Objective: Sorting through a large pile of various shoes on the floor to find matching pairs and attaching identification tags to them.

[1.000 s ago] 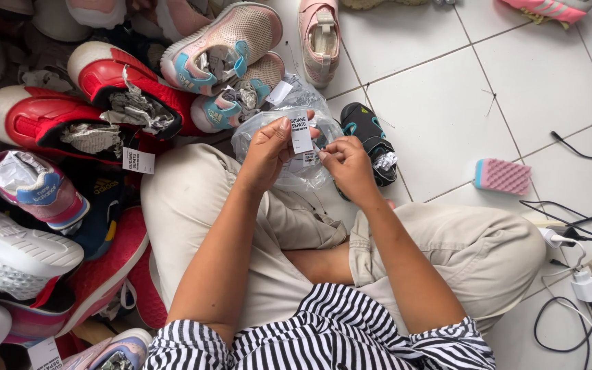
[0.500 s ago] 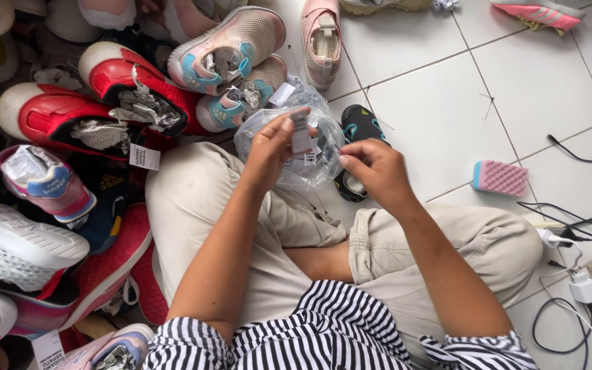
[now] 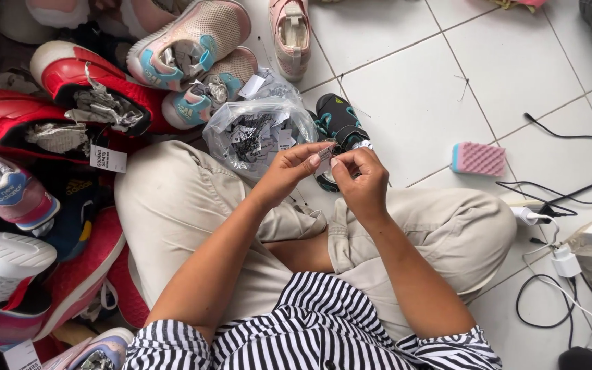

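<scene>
Though small tag (image 3: 325, 152) pinched | fingers (image 3: 313, 159) hide most.

One view only, from a camera worn on the person's head. It looks steeply down and slightly forward over the striped shirt (image 3: 310, 329) and crossed legs (image 3: 241, 226) to the tiled floor (image 3: 412, 89). The range is close: both hands, left (image 3: 289, 171) and right (image 3: 361, 181), sit near frame centre. Shoes (image 3: 70, 103) fill the left edge, cables (image 3: 556, 199) the right. No second view exists, so nothing is shared.
</scene>
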